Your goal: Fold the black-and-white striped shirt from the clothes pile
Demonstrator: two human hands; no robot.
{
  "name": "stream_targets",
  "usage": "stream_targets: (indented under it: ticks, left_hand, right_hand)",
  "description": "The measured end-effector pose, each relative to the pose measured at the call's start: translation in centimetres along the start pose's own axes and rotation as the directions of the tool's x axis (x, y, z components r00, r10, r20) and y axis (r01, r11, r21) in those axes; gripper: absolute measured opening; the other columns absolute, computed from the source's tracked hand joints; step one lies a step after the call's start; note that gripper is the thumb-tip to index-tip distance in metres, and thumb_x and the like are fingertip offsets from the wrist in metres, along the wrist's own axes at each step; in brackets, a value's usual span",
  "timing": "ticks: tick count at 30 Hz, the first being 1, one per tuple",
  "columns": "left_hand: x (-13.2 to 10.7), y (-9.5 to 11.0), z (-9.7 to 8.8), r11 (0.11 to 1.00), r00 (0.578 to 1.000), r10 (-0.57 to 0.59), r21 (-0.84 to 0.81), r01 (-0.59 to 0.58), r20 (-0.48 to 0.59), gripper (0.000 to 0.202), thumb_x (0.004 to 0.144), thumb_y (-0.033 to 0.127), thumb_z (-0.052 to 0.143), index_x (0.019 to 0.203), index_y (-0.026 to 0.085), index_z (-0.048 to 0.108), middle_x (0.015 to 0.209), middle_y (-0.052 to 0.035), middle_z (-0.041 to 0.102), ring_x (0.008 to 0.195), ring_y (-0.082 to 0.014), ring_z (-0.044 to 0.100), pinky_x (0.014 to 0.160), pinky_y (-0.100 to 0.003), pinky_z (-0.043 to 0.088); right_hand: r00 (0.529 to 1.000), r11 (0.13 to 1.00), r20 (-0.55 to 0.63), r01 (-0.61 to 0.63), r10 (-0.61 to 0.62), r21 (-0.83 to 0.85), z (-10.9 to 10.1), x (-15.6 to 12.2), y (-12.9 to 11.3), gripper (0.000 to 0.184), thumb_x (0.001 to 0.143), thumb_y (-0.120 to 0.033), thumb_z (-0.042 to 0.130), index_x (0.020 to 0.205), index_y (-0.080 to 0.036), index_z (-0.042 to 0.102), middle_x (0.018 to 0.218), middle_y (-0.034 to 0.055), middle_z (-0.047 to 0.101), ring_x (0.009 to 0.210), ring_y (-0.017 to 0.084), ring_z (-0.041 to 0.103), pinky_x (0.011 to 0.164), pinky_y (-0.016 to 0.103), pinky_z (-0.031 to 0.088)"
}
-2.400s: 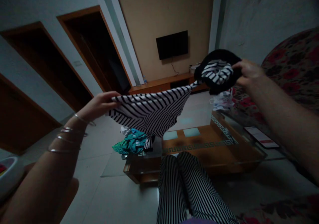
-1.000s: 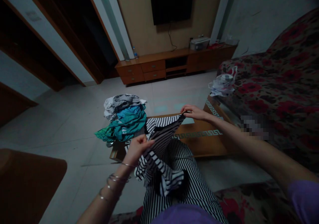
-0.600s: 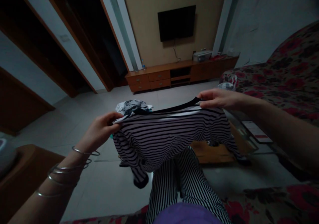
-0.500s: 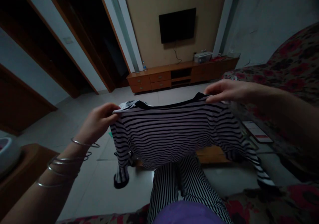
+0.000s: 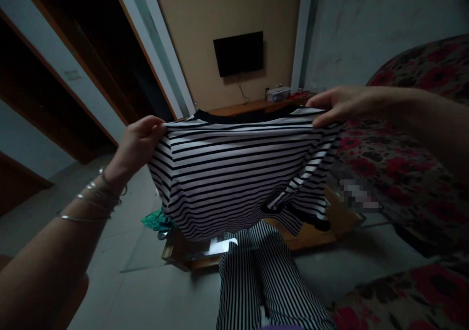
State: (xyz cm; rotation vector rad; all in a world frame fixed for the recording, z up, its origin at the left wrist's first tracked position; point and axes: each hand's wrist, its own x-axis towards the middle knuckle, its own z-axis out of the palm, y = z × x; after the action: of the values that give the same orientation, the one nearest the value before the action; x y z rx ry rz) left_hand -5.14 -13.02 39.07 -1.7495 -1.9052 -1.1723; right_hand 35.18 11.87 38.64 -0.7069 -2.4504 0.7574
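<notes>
A black-and-white striped shirt (image 5: pixel 238 168) with a dark neckband hangs spread out between my hands. At its left shoulder my left hand (image 5: pixel 141 137) pinches the cloth between thumb and fingers. My right hand (image 5: pixel 337 106) grips the opposite shoulder in the same way. One sleeve, on the right, is folded across the front of the shirt, its dark cuff near the lower hem. The other sleeve drops below my left hand and is partly hidden. Beneath the shirt are my legs in striped trousers (image 5: pixel 256 271).
A low wooden table (image 5: pixel 315 239) with a glass top stands behind the shirt, with a green bundle (image 5: pixel 157 220) by its left end. Floral sofa seating (image 5: pixel 410 154) lies to the right. A television (image 5: pixel 239 54) hangs above a wooden cabinet (image 5: pixel 234 109) on the far wall.
Both hands have lifted the shirt higher and stretched it flatter. The right sleeve, which hung out to the side, now lies across the front. The view has shifted rightward.
</notes>
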Motion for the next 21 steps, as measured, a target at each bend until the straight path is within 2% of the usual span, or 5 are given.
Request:
stream_targets:
  ticks: [3,6,13,17,21]
  left_hand:
    - [4.4,-4.1,6.0,0.997,0.993,0.014,0.068,-0.022,0.113,0.025,0.084,0.032,0.05,0.084,0.01,0.062,0.068,0.0026,0.048,0.065,-0.0079,0.042,0.061,-0.017,0.033]
    - [9.6,-7.8,11.5,0.99,0.995,-0.025,0.142,0.011,0.097,0.025,0.081,0.031,0.05,0.078,0.011,0.064,0.067,0.0007,0.052,0.066,-0.011,0.045,0.062,-0.02,0.035]
    - [19.7,-11.4,16.2,0.976,0.976,-0.201,0.067,0.207,-0.09,0.032,0.076,0.03,0.057,0.09,0.004,0.069,0.075,-0.0057,0.062,0.069,-0.014,0.052,0.071,-0.026,0.043]
    - [19.1,-11.9,17.3,0.985,0.981,-0.173,-0.017,0.172,-0.089,0.033,0.08,0.031,0.055,0.096,0.005,0.068,0.074,-0.005,0.061,0.064,-0.0118,0.053,0.067,-0.024,0.045]
    - [12.7,-14.1,19.9,0.997,0.996,-0.074,-0.019,0.075,0.054,0.028,0.081,0.032,0.054,0.089,0.01,0.069,0.072,-0.0041,0.063,0.062,-0.0141,0.056,0.061,-0.023,0.044]
  right_hand:
    - [0.993,0.949,0.071,-0.065,0.091,-0.309,0.5,6.1,5.3,0.027,0.074,-0.029,0.073,0.091,-0.009,0.07,0.074,-0.0001,0.064,0.068,0.009,0.056,0.067,0.021,0.043]
    - [0.986,0.899,-0.148,-0.133,0.077,-0.416,1.8,12.2,9.9,0.02,0.071,-0.022,0.07,0.088,-0.012,0.072,0.069,-0.0013,0.063,0.072,0.012,0.058,0.07,0.021,0.042]
    - [0.809,0.99,-0.576,-0.14,0.117,0.005,0.2,20.9,14.8,0.027,0.076,-0.02,0.061,0.098,-0.005,0.066,0.082,0.0042,0.065,0.075,0.013,0.057,0.071,0.024,0.047]
    - [0.789,0.998,-0.612,-0.043,0.065,0.051,0.3,21.7,17.1,0.031,0.077,-0.022,0.065,0.101,-0.004,0.06,0.088,0.0056,0.063,0.079,0.011,0.055,0.074,0.027,0.048]
    - [0.847,0.995,-0.524,-0.055,0.09,0.083,4.9,19.0,20.9,0.027,0.071,-0.03,0.071,0.086,-0.009,0.063,0.076,0.0033,0.062,0.072,0.013,0.056,0.071,0.029,0.05]
